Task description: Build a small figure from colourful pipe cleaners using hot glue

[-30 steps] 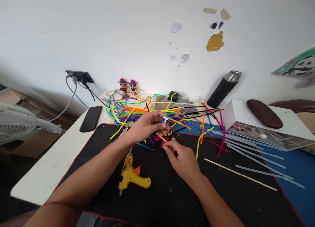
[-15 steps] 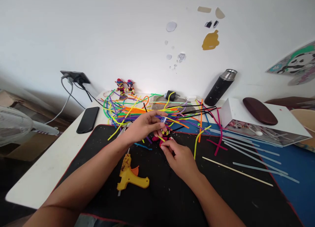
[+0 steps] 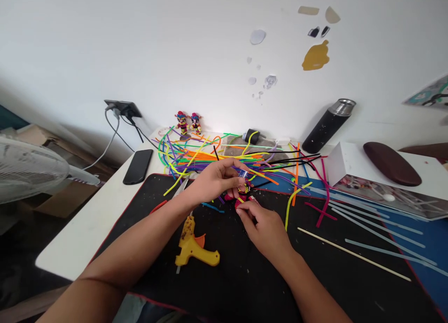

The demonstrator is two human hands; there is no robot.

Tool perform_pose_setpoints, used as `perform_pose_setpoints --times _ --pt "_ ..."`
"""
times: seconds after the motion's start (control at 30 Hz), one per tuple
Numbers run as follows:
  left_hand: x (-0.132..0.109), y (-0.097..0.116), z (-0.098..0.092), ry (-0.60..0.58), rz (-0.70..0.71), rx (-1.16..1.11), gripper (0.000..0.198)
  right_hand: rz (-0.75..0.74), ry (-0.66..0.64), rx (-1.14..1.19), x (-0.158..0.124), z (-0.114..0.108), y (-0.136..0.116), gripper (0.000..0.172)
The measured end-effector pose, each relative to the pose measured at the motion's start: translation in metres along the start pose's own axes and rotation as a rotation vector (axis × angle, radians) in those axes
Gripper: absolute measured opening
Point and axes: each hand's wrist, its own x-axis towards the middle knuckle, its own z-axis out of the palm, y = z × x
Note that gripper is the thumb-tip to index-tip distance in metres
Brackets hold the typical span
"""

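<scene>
My left hand (image 3: 224,177) is closed round a small pipe cleaner figure (image 3: 244,189) in dark pink, yellow and black, with a small blue and white piece (image 3: 244,173) at its top. Much of the figure is hidden behind the fingers. Just below, my right hand (image 3: 266,224) pinches the end of a short yellow strip, seemingly pipe cleaner (image 3: 240,200), against the figure's front. A yellow glue gun (image 3: 196,249) with an orange trigger lies on the black mat, left of my right hand. Scissors (image 3: 181,186) lie partly hidden behind my left forearm.
Many coloured pipe cleaners (image 3: 196,158) spread behind my hands. Two finished-looking figures (image 3: 181,122) stand by the wall. Right are glue sticks (image 3: 381,216), a wooden stick (image 3: 353,254), a black flask (image 3: 329,125) and a white box (image 3: 353,160). A phone (image 3: 137,166) lies left.
The view has turned slightly left, so everything sits further right in the picture. Both hands keep nearly the same hold on the figure and the yellow strip.
</scene>
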Motion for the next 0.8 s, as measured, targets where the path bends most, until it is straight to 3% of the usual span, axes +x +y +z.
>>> perform_pose_setpoints --times 0.47,0.63,0.8 --pt "0.0004 0.0011 0.0002 0.064 -0.017 0.063 0.047 0.003 -0.019 -0.022 -0.0005 0.0003 0.0 0.024" --pt "0.0049 -0.0049 -0.0027 0.032 0.065 0.046 0.041 0.016 -0.027 -0.016 0.0003 -0.0003 -0.0026 0.023" --pt "0.0059 -0.0071 -0.0043 0.003 0.061 0.027 0.039 0.045 -0.061 -0.002 0.001 -0.0009 -0.0057 0.02"
